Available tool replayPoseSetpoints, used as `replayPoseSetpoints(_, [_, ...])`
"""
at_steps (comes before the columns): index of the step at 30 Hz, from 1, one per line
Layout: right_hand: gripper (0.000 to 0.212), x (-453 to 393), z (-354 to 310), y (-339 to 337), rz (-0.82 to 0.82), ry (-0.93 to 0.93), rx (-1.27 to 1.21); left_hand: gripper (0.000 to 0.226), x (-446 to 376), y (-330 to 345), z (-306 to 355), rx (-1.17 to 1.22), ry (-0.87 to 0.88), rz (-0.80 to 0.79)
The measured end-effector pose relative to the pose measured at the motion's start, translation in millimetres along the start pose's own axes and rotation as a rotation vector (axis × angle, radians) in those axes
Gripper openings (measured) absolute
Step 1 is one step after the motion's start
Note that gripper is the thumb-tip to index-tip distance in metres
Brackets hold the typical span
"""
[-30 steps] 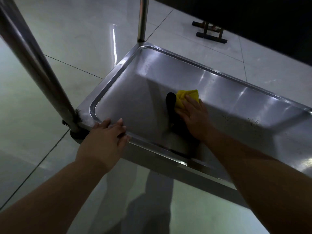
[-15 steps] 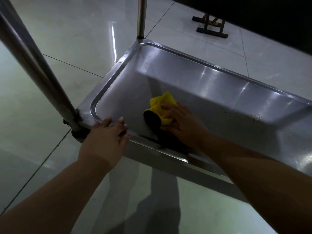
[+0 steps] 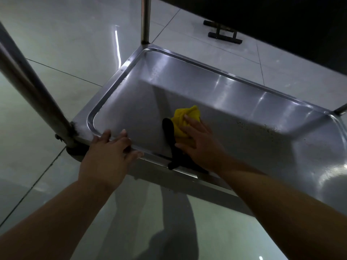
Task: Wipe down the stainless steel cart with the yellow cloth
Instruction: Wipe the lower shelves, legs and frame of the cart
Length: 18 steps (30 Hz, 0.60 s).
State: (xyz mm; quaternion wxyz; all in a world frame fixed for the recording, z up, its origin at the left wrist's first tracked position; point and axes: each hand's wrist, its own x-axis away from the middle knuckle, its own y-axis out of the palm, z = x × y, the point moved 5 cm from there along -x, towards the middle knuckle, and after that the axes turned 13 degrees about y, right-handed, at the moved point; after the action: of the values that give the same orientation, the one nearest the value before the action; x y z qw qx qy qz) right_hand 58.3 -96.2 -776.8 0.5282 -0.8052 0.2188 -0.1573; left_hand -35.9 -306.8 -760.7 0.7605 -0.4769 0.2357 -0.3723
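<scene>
Pressing yellow cloth (image 3: 185, 119) flat into cart shelf (image 3: 234, 117) with right hand (image 3: 199, 143), fingers (image 3: 189, 120) straight, pointing 11 o'clock. Left hand (image 3: 110, 152) at 9 o'clock rests on near rim, fingers relaxed, beside corner post (image 3: 33, 94). Open shelf runs toward 3 o'clock; specks (image 3: 266, 128) there.

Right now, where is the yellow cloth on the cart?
In the head view the yellow cloth lies on the cart's lower shelf, near the middle, pressed flat under the right hand. The left hand rests on the shelf's near rim.
</scene>
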Motion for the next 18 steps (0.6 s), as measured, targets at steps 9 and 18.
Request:
replayPoseSetpoints(9, [0.055,-4,31,-9,-0.022,-0.042,-0.022,0.050,-9,17,7,0.021,0.163,-0.028])
replayPoseSetpoints(18, [0.059,-7,40,-18,0.017,0.235,0.050,0.041,-11,25,11,-0.039,0.152,-0.086])
